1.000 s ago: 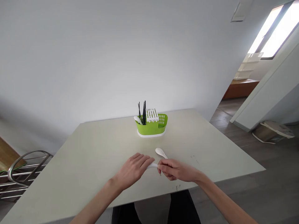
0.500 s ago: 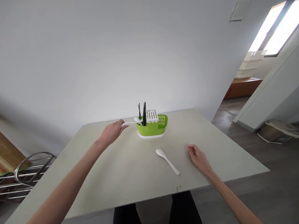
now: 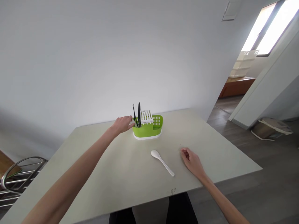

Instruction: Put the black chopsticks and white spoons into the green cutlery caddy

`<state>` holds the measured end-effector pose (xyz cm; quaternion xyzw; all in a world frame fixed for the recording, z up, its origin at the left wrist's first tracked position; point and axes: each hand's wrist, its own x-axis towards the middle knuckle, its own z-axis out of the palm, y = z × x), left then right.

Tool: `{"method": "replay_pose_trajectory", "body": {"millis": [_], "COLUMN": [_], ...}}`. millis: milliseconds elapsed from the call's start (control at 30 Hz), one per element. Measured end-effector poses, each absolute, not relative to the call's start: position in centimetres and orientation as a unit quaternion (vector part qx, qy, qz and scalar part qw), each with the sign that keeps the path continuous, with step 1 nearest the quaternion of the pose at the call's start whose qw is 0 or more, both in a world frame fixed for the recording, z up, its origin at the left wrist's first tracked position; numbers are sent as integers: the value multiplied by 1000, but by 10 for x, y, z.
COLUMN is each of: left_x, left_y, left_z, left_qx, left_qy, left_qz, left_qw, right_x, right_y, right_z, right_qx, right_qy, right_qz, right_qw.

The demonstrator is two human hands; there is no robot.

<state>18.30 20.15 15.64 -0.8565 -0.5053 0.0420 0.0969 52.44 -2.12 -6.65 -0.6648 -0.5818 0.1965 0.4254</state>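
A green utensil holder [image 3: 146, 132] with a white base stands near the back of the table, against the wall. Several black chopsticks [image 3: 139, 115] rise from its left compartment, and a white slotted rack [image 3: 146, 117] sits over its middle. My left hand [image 3: 123, 123] is at the holder's left end, its thumb and fingers closed on a white spoon [image 3: 133, 122]; most of the spoon is hidden. On the table in front of the holder lies another white spoon [image 3: 163, 162]. My right hand [image 3: 192, 160] rests to the right of it, fingers curled, nothing visible in them.
The pale table [image 3: 112, 183] meets a plain wall [image 3: 149, 62] at the back. A metal rack [image 3: 22, 179] is beyond its left edge. On the floor to the right stands a bin [image 3: 268, 129]. Dark marks [image 3: 173, 190] show near the front edge.
My left hand has brought the spoon to the holder's left compartment, its bowl now out of sight. The view has shifted slightly; my right hand stays resting on the table.
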Motion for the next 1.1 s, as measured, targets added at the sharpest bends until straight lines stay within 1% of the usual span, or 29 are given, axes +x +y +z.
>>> {"method": "replay_pose_trajectory", "body": {"millis": [300,700,800,933,1033,1100], "left_x": [181,178,171,149,126,112], "left_y": [218,215,207,192,170,149], "left_z": [141,133,135,128,102,76], "left_qx": [-852,-840,-824,-764,-707,-695], "left_qy": [-521,-540,-563,-621,-663,-673], "left_qz": [31,6,-42,-173,-239,-236], "left_qw": [47,47,43,-9,-63,-85], "right_x": [526,525,525,526,522,513], "right_y": [-21,-21,-20,-21,-23,-25], "right_z": [-69,-70,-72,-74,-73,-72], "right_qx": [-663,-670,-672,-672,-681,-689], "right_qy": [-585,-585,-583,-588,-587,-585], "right_qz": [201,190,191,184,179,171], "right_qw": [422,417,415,411,400,392]}}
